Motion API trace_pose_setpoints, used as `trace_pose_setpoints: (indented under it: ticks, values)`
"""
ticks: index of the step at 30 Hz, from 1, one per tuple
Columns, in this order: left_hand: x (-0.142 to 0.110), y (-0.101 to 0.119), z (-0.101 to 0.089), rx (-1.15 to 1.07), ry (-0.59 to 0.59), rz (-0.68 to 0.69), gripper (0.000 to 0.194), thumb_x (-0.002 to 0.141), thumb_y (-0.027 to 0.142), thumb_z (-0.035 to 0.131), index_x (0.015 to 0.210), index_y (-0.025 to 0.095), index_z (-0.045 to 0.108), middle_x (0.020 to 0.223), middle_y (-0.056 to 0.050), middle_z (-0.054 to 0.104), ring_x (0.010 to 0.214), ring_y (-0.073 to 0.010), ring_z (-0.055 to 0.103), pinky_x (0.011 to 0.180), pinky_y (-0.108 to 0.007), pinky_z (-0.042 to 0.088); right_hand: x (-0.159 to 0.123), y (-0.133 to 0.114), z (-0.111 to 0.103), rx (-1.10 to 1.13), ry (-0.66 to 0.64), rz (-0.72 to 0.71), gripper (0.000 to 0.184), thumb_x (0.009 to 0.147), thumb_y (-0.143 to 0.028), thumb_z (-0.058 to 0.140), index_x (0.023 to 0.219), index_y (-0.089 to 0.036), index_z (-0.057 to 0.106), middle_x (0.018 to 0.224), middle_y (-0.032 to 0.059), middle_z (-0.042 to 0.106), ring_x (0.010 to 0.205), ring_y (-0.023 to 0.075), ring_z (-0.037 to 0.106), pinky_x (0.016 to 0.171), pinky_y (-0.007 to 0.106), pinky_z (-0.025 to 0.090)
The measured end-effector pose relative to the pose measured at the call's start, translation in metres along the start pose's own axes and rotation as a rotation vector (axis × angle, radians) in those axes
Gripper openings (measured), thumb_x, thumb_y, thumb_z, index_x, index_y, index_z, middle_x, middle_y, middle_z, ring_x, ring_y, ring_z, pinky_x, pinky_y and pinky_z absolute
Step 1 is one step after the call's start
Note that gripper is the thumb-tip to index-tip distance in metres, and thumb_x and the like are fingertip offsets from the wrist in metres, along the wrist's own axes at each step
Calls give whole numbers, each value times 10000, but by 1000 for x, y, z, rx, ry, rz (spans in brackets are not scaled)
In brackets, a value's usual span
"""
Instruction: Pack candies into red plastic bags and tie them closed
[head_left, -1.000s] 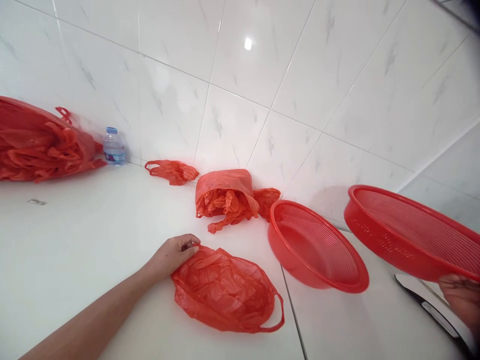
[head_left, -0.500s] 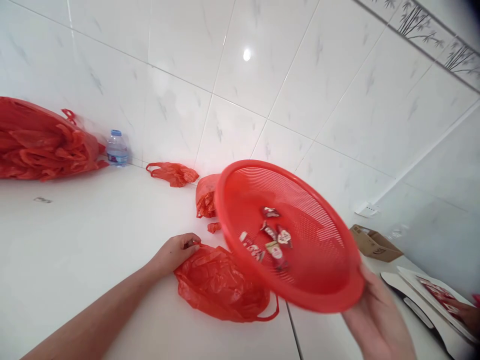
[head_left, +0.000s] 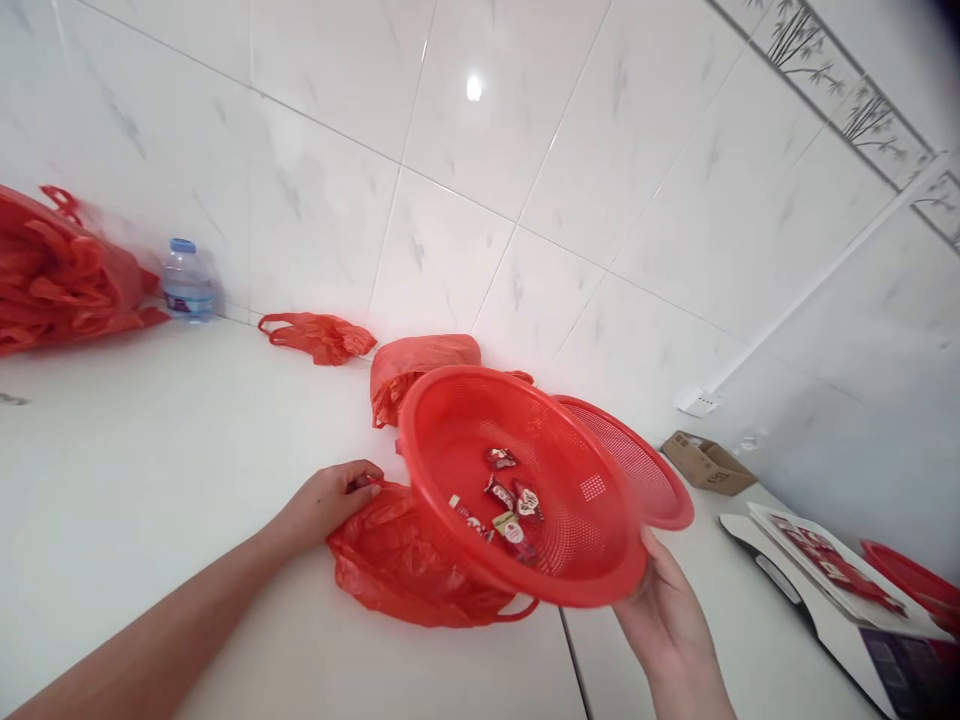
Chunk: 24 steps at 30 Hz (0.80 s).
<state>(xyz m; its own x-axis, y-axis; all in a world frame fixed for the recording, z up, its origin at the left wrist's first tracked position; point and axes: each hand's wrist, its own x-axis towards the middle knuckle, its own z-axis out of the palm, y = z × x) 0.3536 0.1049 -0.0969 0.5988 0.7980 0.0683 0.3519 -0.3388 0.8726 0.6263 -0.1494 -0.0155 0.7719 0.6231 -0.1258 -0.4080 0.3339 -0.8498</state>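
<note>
My right hand (head_left: 660,610) grips the rim of a red plastic colander (head_left: 600,540), which is tilted to the left. Several small wrapped candies (head_left: 514,500) lie inside it. The colander's left side hangs over a red plastic bag (head_left: 412,570) and hides part of it. With thumb and fingers pinched, my left hand (head_left: 330,500) holds the left edge of that bag on the white table. One loop handle of the bag sticks out at its lower right.
Behind stands a second red colander (head_left: 652,475). Along the wall are red bags (head_left: 427,352), a smaller bag (head_left: 322,337), a water bottle (head_left: 187,283) and a large bag bundle (head_left: 67,270). At right are a cardboard box (head_left: 709,465) and a scale (head_left: 787,590) carrying red packets.
The colander has come lower and left over the bag, uncovering the second colander behind. A hand at the far right edge has left the view. My left hand still pinches the bag.
</note>
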Motion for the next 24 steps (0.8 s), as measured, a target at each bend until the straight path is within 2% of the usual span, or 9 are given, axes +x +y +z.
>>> trace_pose_setpoints:
  ticks: [4, 8, 11, 16, 18, 21, 23, 24]
  values:
    - [-1, 2, -2, 41, -22, -9, 307, 803, 474, 453, 911, 245, 626, 789, 4, 661, 695, -189, 608, 611, -273, 456, 28, -10, -25, 102, 77, -145, 304, 763, -167, 641, 1058, -239, 653, 1007, -17, 717, 927, 130, 661, 749, 221, 570]
    - [-1, 3, -3, 48, -33, -24, 328, 805, 499, 441, 919, 243, 611, 778, 1, 644, 699, -189, 606, 621, -273, 459, 37, -22, -62, 160, 176, -209, 259, 718, -109, 653, 940, -242, 670, 862, -50, 730, 749, 112, 673, 622, 198, 569]
    - [0, 3, -3, 51, -47, -48, 341, 804, 514, 451, 949, 248, 606, 778, 5, 645, 696, -186, 609, 619, -269, 466, 25, -31, -90, 186, 252, -251, 226, 717, -101, 648, 888, -247, 670, 818, -60, 726, 706, 103, 659, 571, 188, 548]
    - [-2, 6, -2, 8, -47, -101, 353, 797, 525, 477, 999, 264, 602, 868, 13, 683, 758, -189, 638, 654, -256, 489, -11, -37, -127, 215, 384, -286, 210, 715, -97, 615, 874, -222, 670, 782, -44, 717, 632, 109, 637, 508, 200, 524]
    - [-4, 8, -1, 47, 50, -99, 349, 797, 513, 480, 1013, 270, 607, 922, 15, 683, 789, -190, 633, 692, -260, 490, -25, -33, -144, 206, 426, -283, 195, 694, -110, 624, 853, -213, 665, 744, -42, 705, 563, 106, 607, 470, 204, 503]
    - [-5, 11, 0, 173, 288, -59, 357, 802, 494, 467, 1042, 269, 607, 1033, -2, 648, 825, -200, 606, 752, -293, 486, -42, -25, -171, 136, 422, -271, 217, 656, -150, 678, 861, -213, 647, 762, -55, 686, 505, 81, 551, 407, 183, 439]
    - [-5, 10, -3, 239, 378, -45, 384, 800, 513, 464, 1079, 282, 592, 1158, -18, 593, 869, -214, 594, 783, -325, 488, -52, -22, -186, -10, 437, -269, 250, 646, -230, 730, 871, -204, 626, 783, -43, 663, 551, 86, 556, 460, 194, 460]
    - [-3, 9, -5, 258, 388, -59, 409, 793, 536, 470, 1100, 290, 583, 1206, -27, 562, 887, -222, 593, 791, -342, 490, -56, -23, -191, -118, 494, -307, 289, 635, -277, 751, 874, -197, 610, 787, -34, 645, 583, 95, 561, 506, 213, 478]
